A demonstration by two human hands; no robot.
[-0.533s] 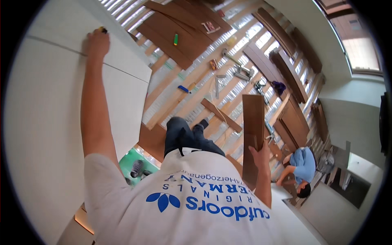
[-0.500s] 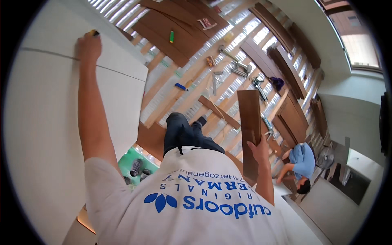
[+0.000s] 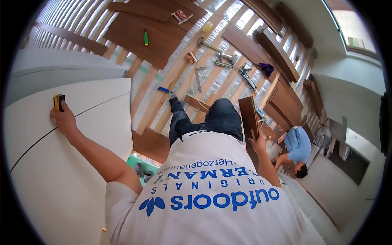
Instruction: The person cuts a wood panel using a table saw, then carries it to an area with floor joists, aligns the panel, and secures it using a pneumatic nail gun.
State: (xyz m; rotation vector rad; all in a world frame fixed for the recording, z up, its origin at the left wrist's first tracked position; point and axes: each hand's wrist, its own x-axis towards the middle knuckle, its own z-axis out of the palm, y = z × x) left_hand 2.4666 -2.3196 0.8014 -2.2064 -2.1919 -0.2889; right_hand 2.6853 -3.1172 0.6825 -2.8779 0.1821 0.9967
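Yellow tape [image 3: 59, 103] sits at nine o'clock, gripped by the left hand [image 3: 64, 119]; brown board [image 3: 247, 111], at three, could tip, being held one-handed by the right hand [image 3: 258, 145].

Below the right hand [image 3: 258, 145], the shirt [image 3: 212, 181] partly hides the brown plank [image 3: 247, 112]; the left hand [image 3: 65, 119] partly covers the tape measure [image 3: 59, 102].

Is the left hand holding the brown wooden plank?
No, the left hand holds a small yellow-and-black object, while the right hand grips the brown wooden plank.
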